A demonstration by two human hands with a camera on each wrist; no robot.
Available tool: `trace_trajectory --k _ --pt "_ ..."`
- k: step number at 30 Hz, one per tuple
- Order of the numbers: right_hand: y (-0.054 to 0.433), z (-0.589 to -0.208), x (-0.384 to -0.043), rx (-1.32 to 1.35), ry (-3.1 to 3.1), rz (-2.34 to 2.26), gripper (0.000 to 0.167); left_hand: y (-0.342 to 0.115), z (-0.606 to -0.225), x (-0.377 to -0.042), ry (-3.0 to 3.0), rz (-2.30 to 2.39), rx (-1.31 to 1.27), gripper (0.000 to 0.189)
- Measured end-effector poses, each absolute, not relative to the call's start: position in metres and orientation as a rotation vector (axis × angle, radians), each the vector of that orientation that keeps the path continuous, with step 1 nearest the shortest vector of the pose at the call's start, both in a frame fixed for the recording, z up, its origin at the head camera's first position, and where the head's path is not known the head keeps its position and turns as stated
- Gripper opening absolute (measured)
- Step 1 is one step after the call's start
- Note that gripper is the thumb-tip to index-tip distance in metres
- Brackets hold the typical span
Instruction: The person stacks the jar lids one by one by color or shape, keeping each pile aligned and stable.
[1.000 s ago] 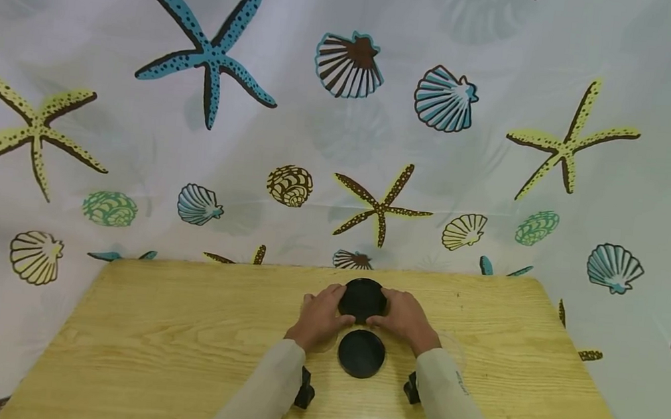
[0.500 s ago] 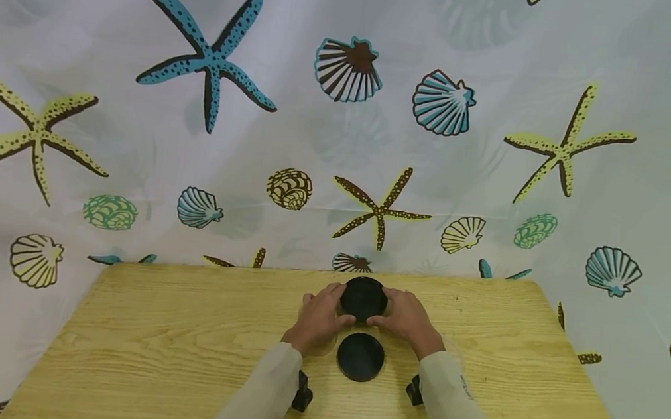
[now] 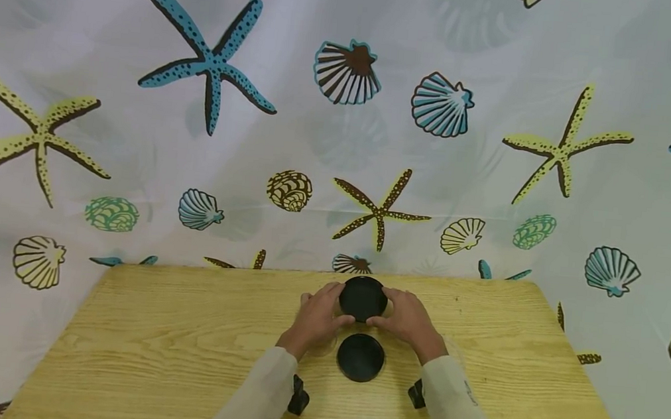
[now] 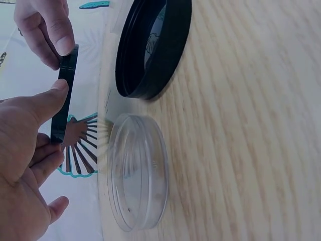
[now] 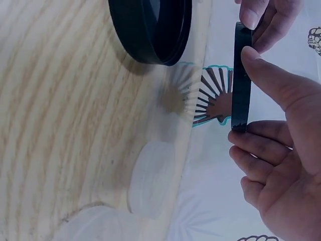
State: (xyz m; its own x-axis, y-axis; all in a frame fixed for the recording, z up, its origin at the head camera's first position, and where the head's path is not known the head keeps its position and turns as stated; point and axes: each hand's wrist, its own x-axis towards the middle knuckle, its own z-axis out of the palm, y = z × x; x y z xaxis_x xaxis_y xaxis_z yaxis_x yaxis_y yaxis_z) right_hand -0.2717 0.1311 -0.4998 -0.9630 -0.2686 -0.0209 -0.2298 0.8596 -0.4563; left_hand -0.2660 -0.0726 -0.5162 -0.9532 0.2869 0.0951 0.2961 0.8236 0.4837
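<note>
Both hands hold a thin black round lid [image 3: 363, 299] level above the far part of the table. My left hand [image 3: 319, 318] grips its left rim, thumb on the near side and fingers at the edge. From the other side my right hand [image 3: 410, 319] pinches the right rim the same way. Edge-on, the lid [image 4: 65, 95] shows apart from the tabletop in the left wrist view. Nearer to me, a shallow black round dish [image 3: 360, 357] lies on the table, its raised wall [image 5: 135, 35] showing in the right wrist view.
A clear round dish [image 4: 145, 175] lies on the wooden table [image 3: 181, 329] near the left hand. Clear round pieces [image 5: 153, 181] lie on the right side. Behind the table's far edge hangs a white cloth [image 3: 258, 129] printed with shells and starfish.
The forearms have spread slightly outward, while both hands keep hold of the black lid in almost the same place. The head view has shifted a little.
</note>
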Motion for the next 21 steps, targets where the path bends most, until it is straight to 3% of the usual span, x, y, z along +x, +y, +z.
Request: trace_trajectory --k 21 --pt "0.130 -0.490 -0.259 -0.456 2.960 -0.797 0.076 -0.080 -0.508 -0.251 -2.928 -0.829 -0.450 0.072"
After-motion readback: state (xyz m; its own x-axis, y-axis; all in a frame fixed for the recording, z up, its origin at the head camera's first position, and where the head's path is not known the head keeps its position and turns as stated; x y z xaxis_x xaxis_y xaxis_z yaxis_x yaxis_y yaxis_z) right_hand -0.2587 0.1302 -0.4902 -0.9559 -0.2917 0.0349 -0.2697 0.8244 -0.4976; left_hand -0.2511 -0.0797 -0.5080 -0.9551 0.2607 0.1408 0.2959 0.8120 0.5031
